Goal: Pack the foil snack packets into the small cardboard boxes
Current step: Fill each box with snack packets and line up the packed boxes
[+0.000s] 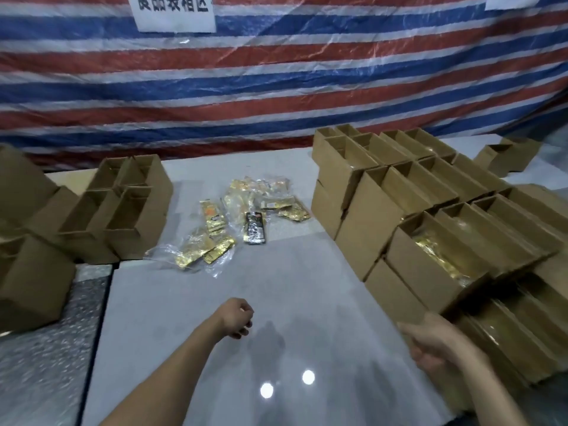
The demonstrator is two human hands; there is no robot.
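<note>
Ahead and below, a pale grey surface fills the view, with two bare forearms reaching in from the bottom edge. The left hand hovers over the middle of the surface, fingers loosely curled and holding nothing. The right hand is blurred, just beside the near corner of a stack of boxes; whether it grips or touches anything cannot be told. The foil packets, gold and crinkled, lie at the far middle of the surface, some loose and some in clear bags, well beyond both hands. One black packet lies among them. Empty boxes stand open-topped at the left. On the right the stack rises in tiers, and one open box in its near upper row shows gold packets inside. A red, white and blue striped tarpaulin hangs behind. Several things could go wrong from here. The stack looks tightly packed and unevenly tiered, so a careless brush from the right hand could push a box off its row or tip an open one and spill it. The packets look slippery and are partly bagged, so a hurried grab might drag a whole bag along or drop some. The black packet could also be packed with the gold ones by mistake.
</note>
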